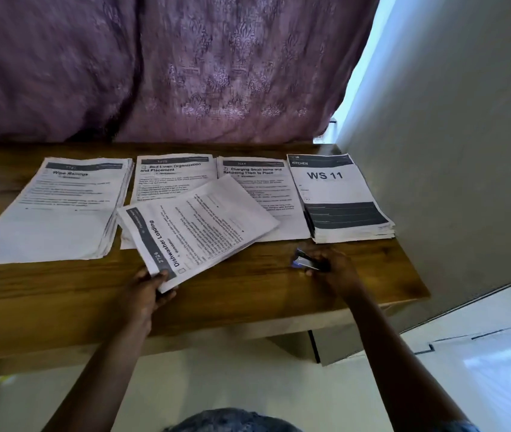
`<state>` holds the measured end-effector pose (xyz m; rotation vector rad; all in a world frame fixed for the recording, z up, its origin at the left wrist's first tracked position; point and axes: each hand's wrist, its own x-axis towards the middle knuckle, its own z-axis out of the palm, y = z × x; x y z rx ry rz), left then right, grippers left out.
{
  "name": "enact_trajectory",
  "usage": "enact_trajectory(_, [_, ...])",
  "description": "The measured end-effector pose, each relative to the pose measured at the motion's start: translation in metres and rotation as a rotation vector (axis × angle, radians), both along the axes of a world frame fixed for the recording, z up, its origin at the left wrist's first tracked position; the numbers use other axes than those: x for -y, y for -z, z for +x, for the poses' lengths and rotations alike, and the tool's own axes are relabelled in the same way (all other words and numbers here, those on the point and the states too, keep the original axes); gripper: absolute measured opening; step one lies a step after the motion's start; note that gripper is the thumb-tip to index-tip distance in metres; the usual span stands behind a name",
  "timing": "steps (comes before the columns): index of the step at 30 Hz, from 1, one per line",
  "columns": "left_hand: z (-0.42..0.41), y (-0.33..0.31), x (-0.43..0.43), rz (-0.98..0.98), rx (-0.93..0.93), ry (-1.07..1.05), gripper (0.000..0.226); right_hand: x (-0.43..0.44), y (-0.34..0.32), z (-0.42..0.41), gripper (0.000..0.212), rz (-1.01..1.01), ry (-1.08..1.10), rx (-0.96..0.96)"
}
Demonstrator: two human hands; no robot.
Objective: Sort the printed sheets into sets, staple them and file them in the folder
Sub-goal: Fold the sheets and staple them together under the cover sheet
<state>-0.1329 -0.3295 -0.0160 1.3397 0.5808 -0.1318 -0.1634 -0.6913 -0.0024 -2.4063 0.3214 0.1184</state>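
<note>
Wooden desk (248, 294) is holding sorted piles (57, 210). My left hand (148, 291) is pinching the Dishwasher Loading set (198, 226) by its corner, over the middle piles, and my right hand (337, 274) is gripping the stapler (307, 261). I judge we're at stapling: that corner is needing to go into the stapler's mouth.

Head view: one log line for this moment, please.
left hand: grips Dishwasher Loading set corner | right hand: holds stapler on table

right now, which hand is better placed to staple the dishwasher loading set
Right, probably. The right hand grips the stapler just beside the Dishwasher Loading set, while the left hand is occupied pinching that set's near corner.
</note>
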Motion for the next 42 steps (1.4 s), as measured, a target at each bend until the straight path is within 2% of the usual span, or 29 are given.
enact_trajectory(6, [0.002,0.005,0.019,-0.101,0.031,-0.222,0.039,0.003,0.015,0.008,0.047,-0.128,-0.069,0.007])
enact_trajectory(9, [0.004,0.002,0.029,-0.125,0.035,-0.301,0.052,-0.001,0.019,0.015,0.046,-0.086,-0.13,0.009])
enact_trajectory(13, [-0.001,-0.003,0.028,0.075,0.149,-0.295,0.051,-0.023,0.011,0.034,0.048,-0.095,-0.12,0.068])
enact_trajectory(16, [-0.006,-0.038,0.007,0.348,0.259,-0.15,0.043,-0.057,-0.019,0.061,0.05,0.094,-0.042,0.308])
enact_trajectory(19, [-0.002,-0.094,-0.023,0.535,0.358,0.042,0.04,-0.104,-0.051,0.108,0.057,0.14,-0.236,0.475])
enact_trajectory(21, [0.005,-0.131,-0.053,0.625,0.42,0.169,0.039,-0.139,-0.076,0.143,0.065,0.247,-0.35,0.42])
enact_trajectory(24, [0.02,-0.181,-0.109,0.702,0.492,0.372,0.038,-0.193,-0.11,0.188,0.075,0.546,-0.568,0.261])
enact_trajectory(26, [0.032,-0.21,-0.144,0.751,0.507,0.473,0.039,-0.223,-0.119,0.209,0.071,0.683,-0.674,0.128])
enact_trajectory(28, [0.05,-0.226,-0.184,0.705,0.491,0.475,0.038,-0.254,-0.118,0.222,0.06,0.82,-0.747,-0.015])
enact_trajectory(30, [0.073,-0.23,-0.223,0.63,0.471,0.433,0.04,-0.287,-0.112,0.228,0.055,0.918,-0.741,-0.072])
enact_trajectory(33, [0.115,-0.214,-0.292,0.422,0.385,0.261,0.078,-0.349,-0.101,0.237,0.049,1.078,-0.625,-0.048])
enact_trajectory(34, [0.126,-0.203,-0.306,0.345,0.34,0.216,0.082,-0.364,-0.096,0.235,0.051,1.123,-0.575,-0.056])
enact_trajectory(38, [0.166,-0.169,-0.372,0.175,0.145,0.094,0.043,-0.444,-0.078,0.248,0.075,1.244,-0.479,-0.105])
enact_trajectory(40, [0.183,-0.151,-0.402,0.136,0.099,0.034,0.035,-0.476,-0.071,0.256,0.064,1.26,-0.422,-0.115])
enact_trajectory(42, [0.198,-0.135,-0.429,0.119,0.07,-0.006,0.034,-0.505,-0.059,0.261,0.039,1.253,-0.328,-0.145])
